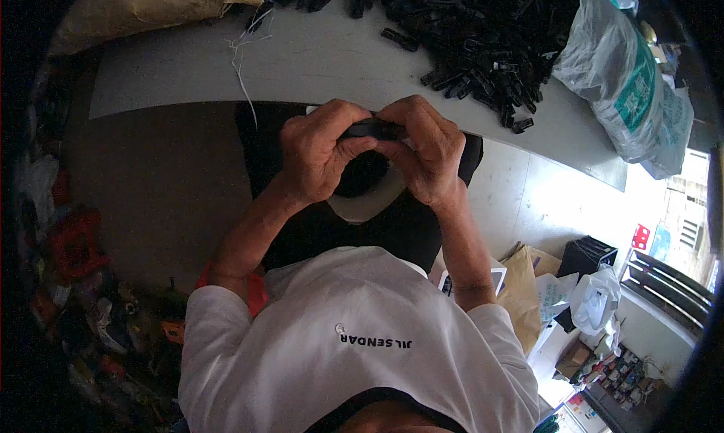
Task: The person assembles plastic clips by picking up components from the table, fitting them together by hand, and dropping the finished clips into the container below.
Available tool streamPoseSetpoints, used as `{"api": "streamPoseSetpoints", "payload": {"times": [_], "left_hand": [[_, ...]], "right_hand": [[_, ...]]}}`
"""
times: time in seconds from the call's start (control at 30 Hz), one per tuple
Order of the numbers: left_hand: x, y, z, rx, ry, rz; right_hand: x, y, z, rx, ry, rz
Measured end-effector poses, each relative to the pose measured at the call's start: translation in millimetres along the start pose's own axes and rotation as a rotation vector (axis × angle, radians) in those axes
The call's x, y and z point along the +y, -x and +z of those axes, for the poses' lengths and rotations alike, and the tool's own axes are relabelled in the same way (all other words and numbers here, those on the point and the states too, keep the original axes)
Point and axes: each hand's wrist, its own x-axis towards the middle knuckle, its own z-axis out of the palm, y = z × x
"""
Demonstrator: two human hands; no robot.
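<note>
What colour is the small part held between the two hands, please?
The held part looks black; the head view, the only one, shows it best.

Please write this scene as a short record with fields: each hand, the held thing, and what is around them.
Left hand: thumb and fingers pinch the left end of a black part
Right hand: pinches the same part's right end
Held part: small, elongated, partly hidden by the fingers; exact kind unclear
Below hands: pale curved rim, dark inside; kind unclear
Beyond hands: grey table
Table, far left: tan sack
Table, right of centre: heap of small black pieces
Table, right end: translucent plastic bag, green print
</note>
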Motion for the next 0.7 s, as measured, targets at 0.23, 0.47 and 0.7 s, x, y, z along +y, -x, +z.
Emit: {"api": "streamPoseSetpoints", "payload": {"times": [0.23,0.47,0.7], "left_hand": [[-3.6,-5.7,-15.2,-0.171,-0.094,-0.072],[-87.1,-84.6,-0.9,-0.041,-0.503,0.009],[-118.1,-100.2,20.3,0.020,-0.877,-0.008]], "right_hand": [[2.8,-5.0,-15.3,-0.206,0.009,0.155],[58.9,-62.1,2.2,0.033,0.755,0.109],[60.4,-76.6,15.9,-0.170,0.921,0.195]]}}
